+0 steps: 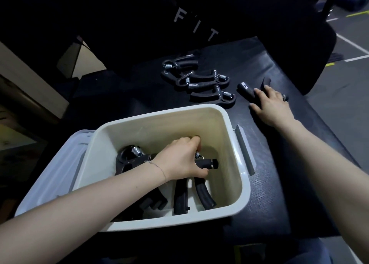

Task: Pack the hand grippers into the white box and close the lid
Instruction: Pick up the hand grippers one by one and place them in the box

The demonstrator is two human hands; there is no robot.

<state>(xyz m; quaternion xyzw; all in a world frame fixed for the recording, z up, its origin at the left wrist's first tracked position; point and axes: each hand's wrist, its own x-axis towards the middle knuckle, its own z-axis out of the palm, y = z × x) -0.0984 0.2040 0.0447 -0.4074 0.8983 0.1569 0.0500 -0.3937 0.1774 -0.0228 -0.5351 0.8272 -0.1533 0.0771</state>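
The white box (225, 112) stands open on a black padded bench. My left hand (179, 160) reaches down inside it, fingers closed on a black hand gripper (201, 186) with a steel spring, handles pointing toward me. Another black gripper (129, 160) lies at the box's left, partly under my forearm. Three more grippers (199, 80) lie on the bench behind the box. My right hand (273, 104) rests palm down on a further gripper (246, 91) to the right, fingers curling around it. The translucent lid (50, 172) hangs off the box's left side.
The black bench (279, 164) ends at the right, with grey floor and white and yellow lines beyond. A dark backrest with the letters FIT (195, 26) rises behind the grippers. A grey latch handle (245, 150) sticks out on the box's right side.
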